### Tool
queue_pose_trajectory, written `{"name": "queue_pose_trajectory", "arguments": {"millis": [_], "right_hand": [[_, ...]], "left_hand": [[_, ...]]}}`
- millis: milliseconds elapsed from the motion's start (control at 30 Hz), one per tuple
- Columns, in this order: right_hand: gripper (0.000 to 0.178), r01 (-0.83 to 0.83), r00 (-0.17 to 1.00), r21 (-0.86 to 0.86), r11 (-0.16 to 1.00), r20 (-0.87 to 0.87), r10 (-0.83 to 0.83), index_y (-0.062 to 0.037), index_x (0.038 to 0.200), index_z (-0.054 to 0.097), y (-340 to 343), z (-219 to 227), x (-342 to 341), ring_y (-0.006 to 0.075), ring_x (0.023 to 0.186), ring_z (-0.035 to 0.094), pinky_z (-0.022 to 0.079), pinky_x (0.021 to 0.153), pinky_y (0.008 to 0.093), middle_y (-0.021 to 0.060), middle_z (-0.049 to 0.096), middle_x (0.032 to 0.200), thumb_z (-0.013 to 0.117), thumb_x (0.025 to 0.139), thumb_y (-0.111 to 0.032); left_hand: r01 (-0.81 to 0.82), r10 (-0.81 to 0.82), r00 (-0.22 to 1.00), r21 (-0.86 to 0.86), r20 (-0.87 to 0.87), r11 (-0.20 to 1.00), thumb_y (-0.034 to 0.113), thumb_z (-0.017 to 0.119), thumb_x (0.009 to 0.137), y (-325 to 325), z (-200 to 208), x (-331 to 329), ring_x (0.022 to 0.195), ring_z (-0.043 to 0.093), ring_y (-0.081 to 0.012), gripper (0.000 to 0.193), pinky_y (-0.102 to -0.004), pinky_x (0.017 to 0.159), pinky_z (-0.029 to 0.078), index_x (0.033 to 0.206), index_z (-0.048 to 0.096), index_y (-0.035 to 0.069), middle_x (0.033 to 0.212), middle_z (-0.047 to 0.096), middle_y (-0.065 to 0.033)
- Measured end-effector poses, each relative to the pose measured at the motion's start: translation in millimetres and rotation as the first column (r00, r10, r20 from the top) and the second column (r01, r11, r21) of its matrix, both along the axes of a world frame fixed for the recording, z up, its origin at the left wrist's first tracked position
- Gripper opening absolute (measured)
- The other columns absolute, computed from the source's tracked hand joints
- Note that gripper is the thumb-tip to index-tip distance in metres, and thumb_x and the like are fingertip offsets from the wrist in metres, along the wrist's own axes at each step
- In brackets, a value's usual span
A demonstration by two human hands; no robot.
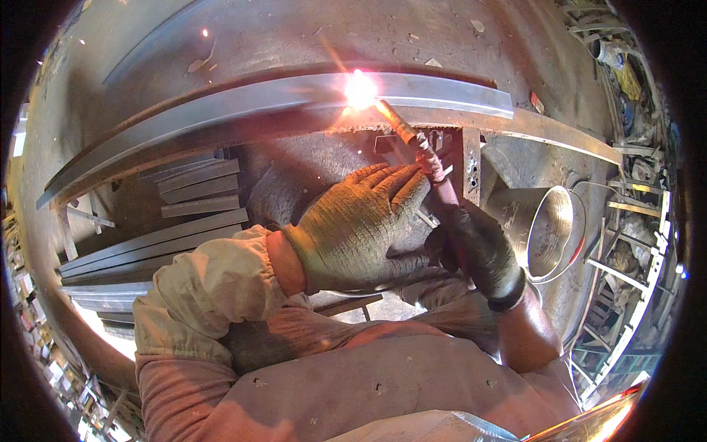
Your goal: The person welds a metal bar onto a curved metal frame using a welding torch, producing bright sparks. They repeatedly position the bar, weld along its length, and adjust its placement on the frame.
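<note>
A welding torch (442,184) slants up and left, held in my right hand (482,254), which wears a dark glove. At the torch's tip a bright arc (361,90) glares on a long grey metal bar (258,104) and washes out the spot beneath it. My left hand (361,225), in a worn yellowish-grey glove, is stretched out below the bar with its fingers extended. Its fingertips come close to the torch's neck; whether they touch it I cannot tell. The bar lies along a rusty metal beam (567,138).
Cut metal bars (199,184) are stacked below the beam at left, with longer bars (155,247) nearer me. A shiny metal bucket (549,228) lies tipped to the right, by a thin cable. Metal racking (641,295) stands along the far right. Sparks fly near the arc.
</note>
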State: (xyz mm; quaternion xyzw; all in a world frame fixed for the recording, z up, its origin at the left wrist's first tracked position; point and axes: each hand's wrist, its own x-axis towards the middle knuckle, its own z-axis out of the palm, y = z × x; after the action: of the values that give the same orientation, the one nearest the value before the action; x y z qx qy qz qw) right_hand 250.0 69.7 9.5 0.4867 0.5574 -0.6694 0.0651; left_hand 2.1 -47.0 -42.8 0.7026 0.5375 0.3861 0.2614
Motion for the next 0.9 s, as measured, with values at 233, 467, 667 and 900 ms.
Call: {"name": "queue_pose_trajectory", "arguments": {"millis": [233,467,667,900], "right_hand": [[0.051,-0.091,0.996,0.27,0.959,0.002,0.094,-0.0054,0.16,0.064,-14,-25,-17,0.0089,0.087,0.066,0.056,0.077,0.0297,0.0024,0.072,0.1,0.059,0.125,-0.043],[0.04,-0.08,0.99,0.354,0.932,-0.078,0.115,-0.0036,0.153,0.067,-15,-46,-19,0.0137,0.104,0.07,0.06,0.092,0.0376,0.009,0.077,0.117,0.07,0.121,-0.027],[0.038,-0.102,0.991,0.401,0.91,-0.034,0.126,-0.005,0.151,0.067,-16,-45,-24,0.0192,0.108,0.076,0.062,0.094,0.0399,0.0164,0.081,0.121,0.074,0.118,-0.022],[0.045,-0.157,0.971,0.517,0.841,-0.076,0.228,-0.0038,0.155,0.065,-15,-61,-14,0.0127,0.098,0.068,0.059,0.089,0.0347,0.0037,0.072,0.108,0.065,0.123,-0.035]], "left_hand": [[-0.007,-0.014,0.992,-0.16,-0.126,0.987,0.055,0.089,0.094,-12,-3,-4,0.133,0.07,-0.0503,0.094,-0.0554,0.117,0.055,0.157,0.057,-0.007,0.142,0.071,-0.0301],[-0.045,0.012,0.989,-0.23,-0.145,0.972,0.053,0.089,0.094,-14,1,-7,0.131,0.071,-0.0482,0.092,-0.0552,0.114,0.056,0.158,0.058,-0.005,0.141,0.072,-0.0293],[-0.063,0.009,0.981,-0.28,-0.192,0.958,0.054,0.088,0.094,-14,2,-7,0.131,0.072,-0.0482,0.092,-0.0551,0.115,0.056,0.16,0.057,-0.003,0.143,0.072,-0.0288],[-0.082,0.039,0.972,-0.177,-0.234,0.981,0.057,0.083,0.099,-17,4,-5,0.136,0.069,-0.049,0.089,-0.0563,0.121,0.052,0.156,0.058,-0.006,0.144,0.071,-0.0302]]}}
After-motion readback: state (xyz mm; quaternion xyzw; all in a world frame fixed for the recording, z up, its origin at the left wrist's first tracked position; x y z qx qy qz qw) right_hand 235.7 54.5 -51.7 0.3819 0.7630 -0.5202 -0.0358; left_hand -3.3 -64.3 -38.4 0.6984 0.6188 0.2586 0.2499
